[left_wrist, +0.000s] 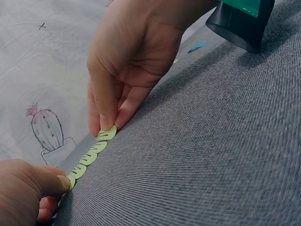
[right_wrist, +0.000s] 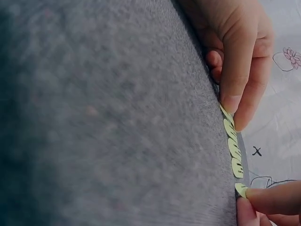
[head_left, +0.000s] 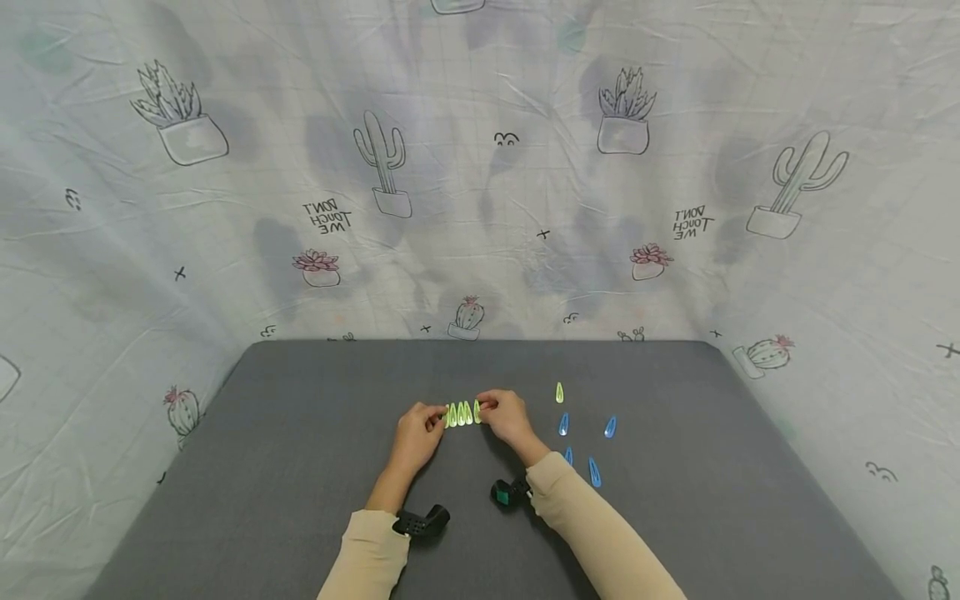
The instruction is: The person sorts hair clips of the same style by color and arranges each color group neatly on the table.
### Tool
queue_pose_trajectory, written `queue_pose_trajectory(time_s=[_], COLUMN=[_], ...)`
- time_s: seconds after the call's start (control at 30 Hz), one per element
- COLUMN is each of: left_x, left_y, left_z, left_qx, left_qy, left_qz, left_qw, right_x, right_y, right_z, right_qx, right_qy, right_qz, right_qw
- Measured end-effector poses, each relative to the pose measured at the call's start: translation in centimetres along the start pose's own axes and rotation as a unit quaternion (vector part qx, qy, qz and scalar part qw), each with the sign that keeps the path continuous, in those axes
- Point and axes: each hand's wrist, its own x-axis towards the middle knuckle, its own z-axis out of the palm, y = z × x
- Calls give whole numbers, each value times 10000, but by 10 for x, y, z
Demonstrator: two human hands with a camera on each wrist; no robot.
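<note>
Several yellow-green snap hair clips [head_left: 461, 413] lie side by side in a row on the grey table, close together. At the row's left end, my left hand [head_left: 417, 435] pinches the outermost clip between thumb and finger, covering part of it. My right hand [head_left: 510, 417] pinches the clip at the right end [head_left: 477, 411], which stands slightly apart from the others. In the left wrist view, the right hand's fingertips press down on that end clip [left_wrist: 107, 133]. The right wrist view shows the left thumb and finger on the far clip [right_wrist: 226, 109].
Right of the row lies one more yellow-green clip [head_left: 559, 392]. Several blue snap clips [head_left: 564, 424] are scattered nearer, one partly hidden by the right sleeve. Black wrist devices [head_left: 422, 522] sit on both wrists. Patterned cloth [head_left: 480, 250] hangs behind the grey table [head_left: 300, 467].
</note>
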Motion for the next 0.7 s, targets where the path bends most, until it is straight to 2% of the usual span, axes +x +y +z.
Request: queue_pose_trajectory(time_s=[0.33,0.7], left_x=[-1,-1], left_y=[1,1], left_z=[-1,0], left_qx=[24,74], left_qy=[-5,20], left_qz=[-20,52], left_qw=[10000,10000], right_x=[2,2], right_y=[0,-1], right_z=[5,8], right_qx=[-571,-683], right_qy=[167,340], right_qz=[-274,-126], right_qw=[9979,9970])
